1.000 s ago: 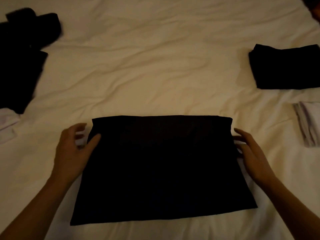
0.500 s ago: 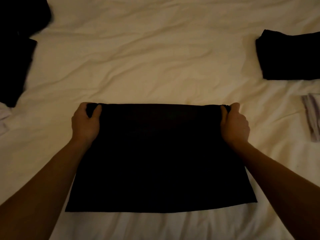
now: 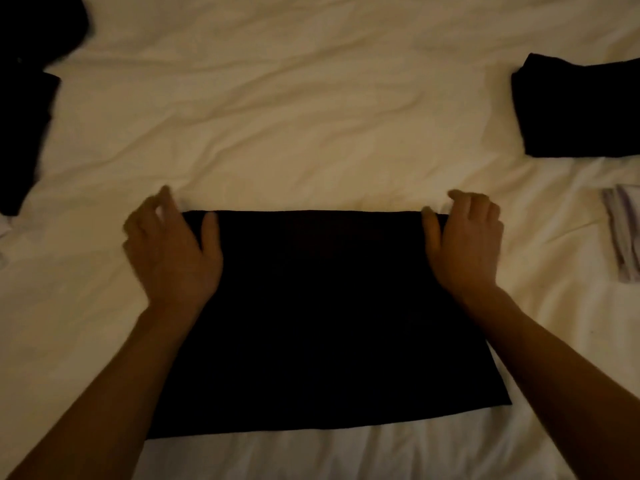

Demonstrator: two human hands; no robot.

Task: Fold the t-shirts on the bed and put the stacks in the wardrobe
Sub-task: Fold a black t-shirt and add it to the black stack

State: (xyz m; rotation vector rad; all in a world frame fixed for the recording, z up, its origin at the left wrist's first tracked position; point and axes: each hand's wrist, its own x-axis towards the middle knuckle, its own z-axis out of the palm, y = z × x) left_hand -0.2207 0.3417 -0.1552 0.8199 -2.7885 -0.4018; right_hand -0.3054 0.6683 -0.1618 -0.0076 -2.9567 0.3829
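Black t-shirt (image 3: 322, 317), folded to a rectangle, lies flat on the white bed sheet (image 3: 311, 116). Left hand (image 3: 173, 247) at its far-left corner and right hand (image 3: 464, 244) at its far-right corner, each grip loosely spread, thumbs on the cloth, left blurred. Folded black stack (image 3: 581, 109) far right of the shirt, striped folded cloth (image 3: 623, 233) right, loose dark clothes (image 3: 24, 109) far left.

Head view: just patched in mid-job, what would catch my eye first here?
A black t-shirt, part folded into a flat rectangle, lies dead centre on the white bed sheet. The left hand and right hand sit at its far corners, fingers loose. A folded black stack rests far right, with unfolded dark clothes at the far left edge.
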